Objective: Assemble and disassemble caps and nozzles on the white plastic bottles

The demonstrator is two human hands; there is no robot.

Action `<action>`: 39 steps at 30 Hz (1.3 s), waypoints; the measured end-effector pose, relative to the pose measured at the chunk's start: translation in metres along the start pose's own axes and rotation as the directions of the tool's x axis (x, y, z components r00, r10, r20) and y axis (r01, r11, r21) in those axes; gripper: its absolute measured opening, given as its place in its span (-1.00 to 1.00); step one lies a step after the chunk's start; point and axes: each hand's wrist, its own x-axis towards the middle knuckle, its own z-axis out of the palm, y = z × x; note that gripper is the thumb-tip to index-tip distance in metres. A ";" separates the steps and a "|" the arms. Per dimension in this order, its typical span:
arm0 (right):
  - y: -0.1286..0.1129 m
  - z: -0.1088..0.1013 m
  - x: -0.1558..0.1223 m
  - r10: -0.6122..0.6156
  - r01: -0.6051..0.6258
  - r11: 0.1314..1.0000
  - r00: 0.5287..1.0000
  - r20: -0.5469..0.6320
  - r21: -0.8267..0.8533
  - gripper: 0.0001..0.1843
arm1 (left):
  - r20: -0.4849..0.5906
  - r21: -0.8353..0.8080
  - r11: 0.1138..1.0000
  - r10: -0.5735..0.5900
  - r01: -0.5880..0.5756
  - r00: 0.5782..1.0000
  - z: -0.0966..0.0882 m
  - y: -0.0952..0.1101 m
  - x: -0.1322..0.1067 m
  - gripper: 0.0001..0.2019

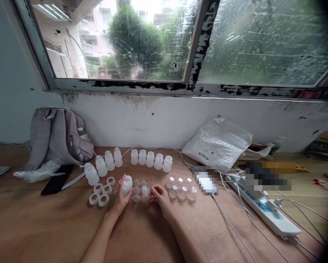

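My left hand (121, 197) is wrapped round a frosted white baby bottle (127, 186) with an open mouth, held nearly upright. The fingers of my right hand (160, 198) pinch a clear bottle nipple (145, 191), turned sideways, near the bottle. Between my hands, several clear nipples (136, 199) stand on the table. Left of my left hand lie several white collar rings (104, 199). To the right of my right hand are several clear domed caps (181, 193). Open bottles (150, 159) stand in a row behind, and bottles with domed tops (101, 166) at the back left.
A grey backpack (56, 138) leans at the back left, with a clear plastic bag (39, 172) and a black flat object (56, 179) before it. A silver padded bag (218, 142) lies at the back right. A white power strip (273, 215) and cables cover the right side.
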 end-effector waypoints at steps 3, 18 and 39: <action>-0.002 0.000 -0.002 0.005 -0.005 1.000 1.000 0.006 0.008 -0.72 | 0.048 -0.053 0.995 -0.080 0.082 0.996 0.004 -0.005 -0.002 -0.41; -0.011 -0.001 -0.003 -0.069 0.068 0.997 0.996 -0.048 -0.033 -0.75 | 0.069 0.240 0.939 0.238 -0.247 0.969 -0.015 0.007 0.001 -0.60; -0.013 0.004 -0.005 -0.090 0.078 0.985 0.993 -0.074 -0.154 -0.71 | 0.079 0.253 0.906 0.330 -0.339 0.941 -0.014 0.016 -0.001 -0.57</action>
